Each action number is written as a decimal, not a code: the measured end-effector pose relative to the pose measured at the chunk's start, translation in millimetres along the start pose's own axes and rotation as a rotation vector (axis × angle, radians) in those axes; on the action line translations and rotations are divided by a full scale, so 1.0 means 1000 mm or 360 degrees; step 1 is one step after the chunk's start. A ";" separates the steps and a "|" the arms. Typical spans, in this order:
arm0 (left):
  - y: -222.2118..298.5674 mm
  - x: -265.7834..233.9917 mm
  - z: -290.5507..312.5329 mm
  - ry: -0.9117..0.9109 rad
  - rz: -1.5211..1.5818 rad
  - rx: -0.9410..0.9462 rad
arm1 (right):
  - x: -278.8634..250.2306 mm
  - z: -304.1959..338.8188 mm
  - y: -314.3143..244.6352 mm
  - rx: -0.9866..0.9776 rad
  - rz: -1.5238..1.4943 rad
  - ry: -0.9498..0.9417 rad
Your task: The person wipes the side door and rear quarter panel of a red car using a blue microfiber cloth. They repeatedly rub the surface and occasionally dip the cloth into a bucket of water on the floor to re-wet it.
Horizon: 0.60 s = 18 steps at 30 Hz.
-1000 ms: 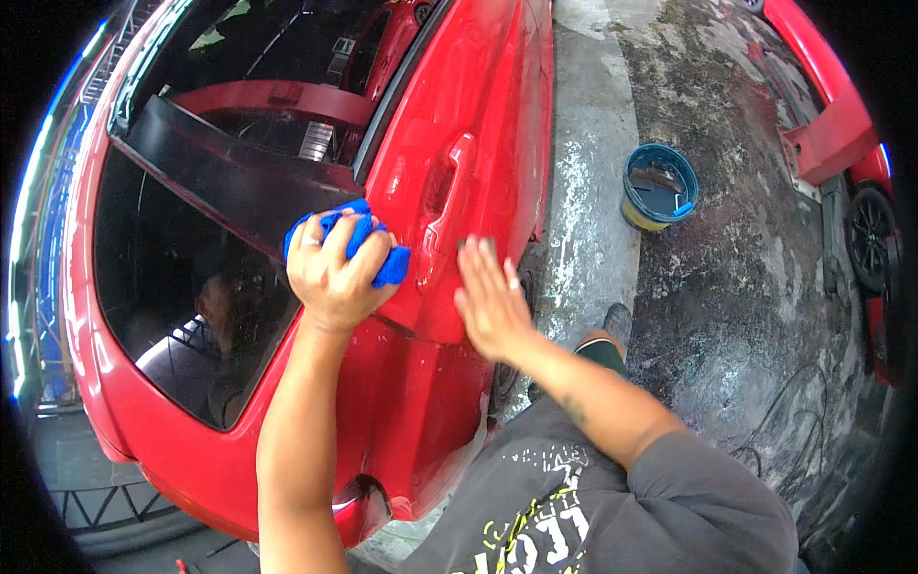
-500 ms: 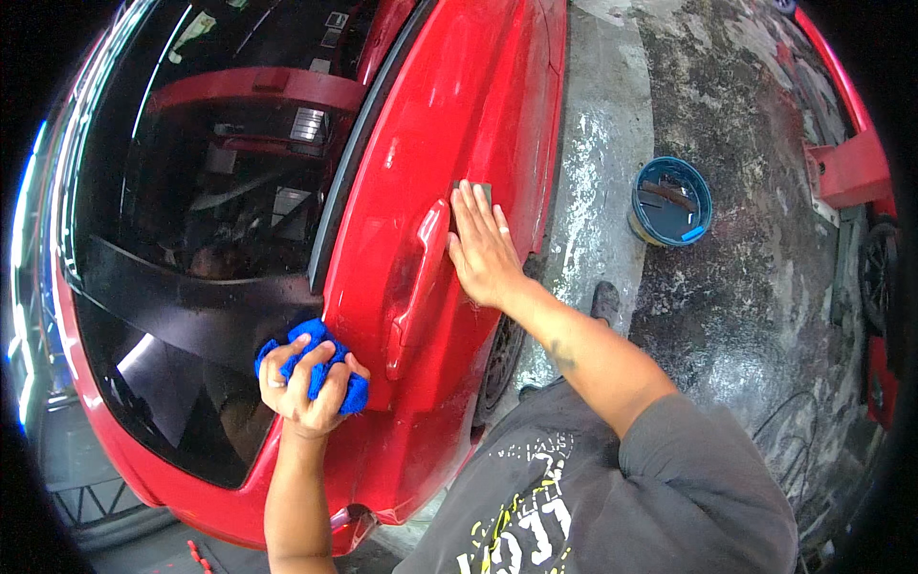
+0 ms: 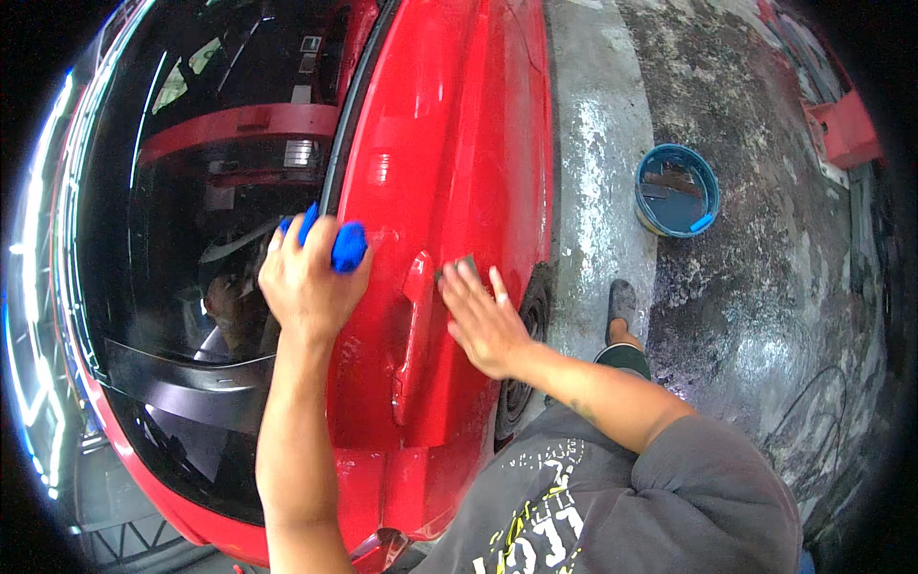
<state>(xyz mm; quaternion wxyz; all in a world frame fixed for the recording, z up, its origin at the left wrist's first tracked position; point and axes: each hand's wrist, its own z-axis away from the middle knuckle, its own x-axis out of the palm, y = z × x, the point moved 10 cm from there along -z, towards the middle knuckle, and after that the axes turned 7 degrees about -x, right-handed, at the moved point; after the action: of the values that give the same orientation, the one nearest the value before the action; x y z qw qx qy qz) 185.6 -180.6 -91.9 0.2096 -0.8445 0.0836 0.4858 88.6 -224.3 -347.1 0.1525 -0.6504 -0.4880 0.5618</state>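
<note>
My left hand (image 3: 311,287) is closed around a crumpled blue cloth (image 3: 350,247), which shows between and beside the fingers. It is over the lower edge of the dark side window (image 3: 229,316), and I cannot tell if it touches. My right hand (image 3: 486,330) lies nearly flat on the red car door (image 3: 421,163), just right of the raised door handle (image 3: 413,335). Under its fingertips is a small dark grey-brown piece of sandpaper (image 3: 468,263), mostly covered by the hand. The red paint near the handle looks wet in spots.
A blue-rimmed bucket (image 3: 712,177) with dark liquid and dark flat pieces stands on the stained concrete floor (image 3: 736,316). My foot (image 3: 622,298) is beside the car. A red lift arm or post (image 3: 846,129) stands at far right, with a cable on the floor below.
My left hand has moved forward along the car with the blue cloth, up beside the window. My right hand and the sandpaper have slid slightly back toward me. The view has shifted.
</note>
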 end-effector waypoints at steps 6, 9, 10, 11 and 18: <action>0.013 0.041 -0.061 -0.0069 0.0073 0.0197 | -0.040 -0.063 0.054 0.0113 -0.0220 0.0389; 0.010 0.045 -0.071 0.0168 0.0099 0.0347 | -0.011 -0.033 0.021 0.0012 -0.0371 0.0105; 0.018 0.051 -0.077 0.0185 0.0108 0.0372 | -0.015 -0.037 0.025 0.0005 -0.0334 0.0174; 0.024 0.055 -0.078 0.0183 0.0104 0.0394 | -0.027 -0.055 0.042 0.0084 -0.0355 0.0295; 0.030 0.058 -0.081 0.0102 0.0205 0.0438 | -0.016 -0.046 0.024 -0.0002 -0.0559 0.0169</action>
<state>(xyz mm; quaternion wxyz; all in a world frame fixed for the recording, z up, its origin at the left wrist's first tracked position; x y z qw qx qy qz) 269.2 -239.0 -114.0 0.2889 -0.8157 0.2099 0.4550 141.4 -232.4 -340.9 0.2735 -0.5841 -0.5855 0.4911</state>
